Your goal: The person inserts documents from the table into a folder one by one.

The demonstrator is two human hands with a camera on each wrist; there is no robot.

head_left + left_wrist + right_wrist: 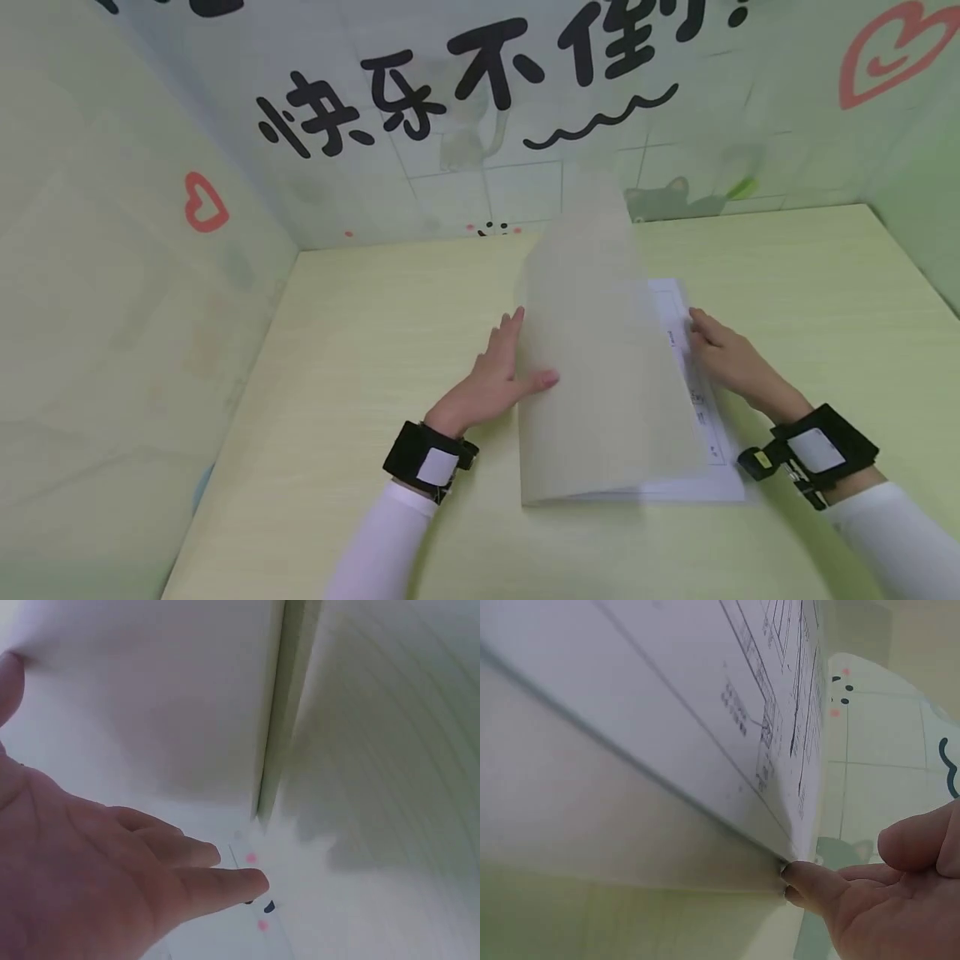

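Observation:
A booklet point(600, 400) of white sheets lies right of centre on the table, its blank upper part raised above a printed page point(705, 408). My left hand point(491, 379) is at its left edge, fingers extended and thumb resting on the blank surface. In the left wrist view, the left palm point(82, 877) faces the camera beside the sheets. My right hand point(731, 358) touches the right edge of the booklet. There, the right wrist view shows fingertips point(799, 877) against the sheet edge, with the thumb apart from the paper. The blank part hides most of the print.
The pale wood-grain table point(360, 350) meets a wall covering point(510, 179) with black characters and hearts at the back. A light panel point(135, 375) borders the left side, and a green one point(922, 183) stands at the right.

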